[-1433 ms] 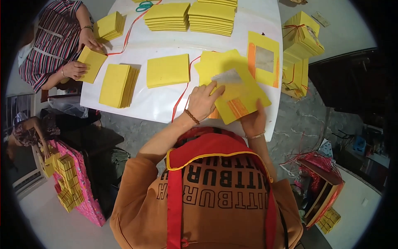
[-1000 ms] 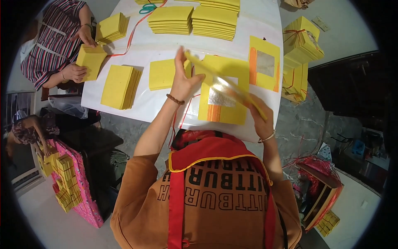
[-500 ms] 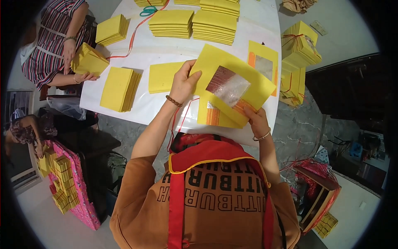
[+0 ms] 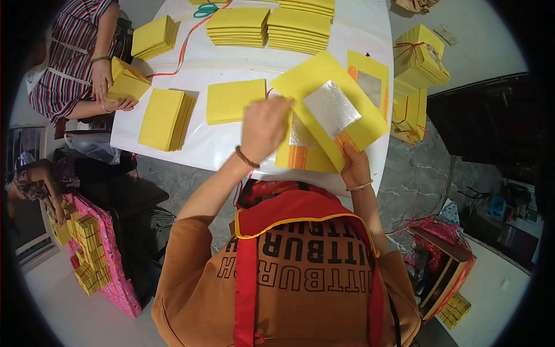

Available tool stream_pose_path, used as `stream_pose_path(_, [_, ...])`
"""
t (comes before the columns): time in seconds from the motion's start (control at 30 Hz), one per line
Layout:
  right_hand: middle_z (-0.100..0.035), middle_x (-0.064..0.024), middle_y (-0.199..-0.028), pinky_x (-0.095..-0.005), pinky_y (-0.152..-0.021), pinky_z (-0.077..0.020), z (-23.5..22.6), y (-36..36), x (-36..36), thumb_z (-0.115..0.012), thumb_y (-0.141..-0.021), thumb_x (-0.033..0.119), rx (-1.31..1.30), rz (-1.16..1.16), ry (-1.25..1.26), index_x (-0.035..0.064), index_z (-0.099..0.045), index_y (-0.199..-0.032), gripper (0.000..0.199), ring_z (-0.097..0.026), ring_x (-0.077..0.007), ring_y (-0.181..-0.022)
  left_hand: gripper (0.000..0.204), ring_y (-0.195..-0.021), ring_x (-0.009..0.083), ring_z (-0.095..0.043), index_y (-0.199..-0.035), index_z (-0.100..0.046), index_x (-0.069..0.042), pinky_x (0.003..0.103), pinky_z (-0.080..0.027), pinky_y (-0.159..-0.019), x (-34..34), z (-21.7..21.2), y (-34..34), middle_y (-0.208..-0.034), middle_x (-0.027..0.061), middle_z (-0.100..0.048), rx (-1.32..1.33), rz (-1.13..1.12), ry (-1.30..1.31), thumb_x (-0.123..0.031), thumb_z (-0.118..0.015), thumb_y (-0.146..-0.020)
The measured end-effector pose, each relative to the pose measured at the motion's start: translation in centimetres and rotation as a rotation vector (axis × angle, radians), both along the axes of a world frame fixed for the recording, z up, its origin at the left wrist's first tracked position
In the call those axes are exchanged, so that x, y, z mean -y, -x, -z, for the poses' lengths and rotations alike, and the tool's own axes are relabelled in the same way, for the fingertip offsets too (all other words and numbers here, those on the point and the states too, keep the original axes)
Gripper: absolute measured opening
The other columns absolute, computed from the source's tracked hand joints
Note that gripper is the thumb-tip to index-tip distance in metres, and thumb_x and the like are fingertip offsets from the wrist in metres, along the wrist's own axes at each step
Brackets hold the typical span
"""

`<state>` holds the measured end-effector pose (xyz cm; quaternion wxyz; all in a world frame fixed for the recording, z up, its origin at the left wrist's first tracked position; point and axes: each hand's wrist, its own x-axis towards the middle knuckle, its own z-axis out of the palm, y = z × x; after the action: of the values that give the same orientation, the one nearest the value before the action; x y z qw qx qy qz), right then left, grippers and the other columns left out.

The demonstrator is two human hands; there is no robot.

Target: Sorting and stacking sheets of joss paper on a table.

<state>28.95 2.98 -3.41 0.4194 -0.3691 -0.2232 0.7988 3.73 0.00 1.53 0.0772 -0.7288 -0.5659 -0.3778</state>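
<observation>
My right hand (image 4: 354,166) grips the near lower corner of a large yellow paper sheet (image 4: 306,81) with a silver foil square (image 4: 331,108) in its middle. The sheet is lifted and tilted above a low pile of similar foil sheets (image 4: 305,157) at the near edge of the white table (image 4: 202,147). My left hand (image 4: 263,130), blurred, is closed at the sheet's left edge. Another foil sheet with an orange border (image 4: 370,81) lies flat just behind.
Stacks of yellow paper (image 4: 166,118) (image 4: 234,99) (image 4: 240,26) cover the table, with green scissors (image 4: 202,8) at the back. A co-worker's hands (image 4: 104,75) hold a stack (image 4: 127,81) at the left. Tied bundles (image 4: 419,58) lie right; a pink box (image 4: 101,260) stands left.
The foil sheet was picked up from the pile, raised and turned over between both hands. My left hand has slid down along its left edge. The co-worker has shifted their stack.
</observation>
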Motion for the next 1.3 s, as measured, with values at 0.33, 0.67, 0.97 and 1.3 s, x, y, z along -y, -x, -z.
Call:
stream_pose_path(0.33, [-0.055,-0.0062,-0.115,-0.0342,-0.086,-0.0497,-2.5,3.8,1.9,-0.047,-0.089,0.005,-0.014,0.181,0.078,0.0041,-0.045,-0.12,0.031,-0.056,-0.0199,-0.103,0.051,-0.079,0.0252,-0.051,-0.112,-0.059,-0.011,0.034,-0.043,-0.069,1.1,2.9,-5.2,-0.112,0.0088,-0.053,0.021,0.11,0.169,0.0,-0.059,-0.063])
stream_pose_path(0.67, [-0.055,-0.0101,-0.116,-0.0341,-0.081,-0.0456,-1.5,-2.8,1.6,-0.065,-0.075,0.007,1.076,-0.166,-0.685,0.0042,-0.057,-0.106,0.032,-0.053,-0.0245,-0.106,0.042,-0.103,0.033,-0.049,-0.112,-0.059,-0.007,0.039,-0.036,-0.096,5.0,4.1,-0.3,-0.125,0.0151,-0.049,0.556,0.462,0.498,0.003,-0.047,-0.073])
stream_pose_path(0.97, [-0.066,-0.0052,-0.092,-0.0334,-0.08,-0.0416,0.5,-2.4,0.7,-0.064,-0.077,0.017,1.107,-0.362,-1.154,0.0085,-0.063,-0.097,0.022,-0.062,-0.018,-0.085,0.019,-0.093,0.0268,-0.051,-0.101,-0.061,-0.006,0.039,-0.04,-0.077,5.2,2.3,-1.3,-0.093,0.0083,-0.062,0.25,0.155,0.497,-0.011,-0.052,-0.085])
stream_pose_path(1.3, [-0.065,-0.0103,-0.097,-0.0264,-0.072,-0.0481,-0.8,1.2,-0.1,-0.066,-0.079,0.017,0.698,0.01,-0.591,0.0018,-0.055,-0.115,0.04,-0.063,-0.0152,-0.084,0.019,-0.055,0.0376,-0.053,-0.085,-0.05,0.0,0.046,-0.04,-0.051,1.6,3.5,-2.4,-0.061,0.0195,-0.055,0.381,-0.174,0.676,-0.02,-0.05,-0.089])
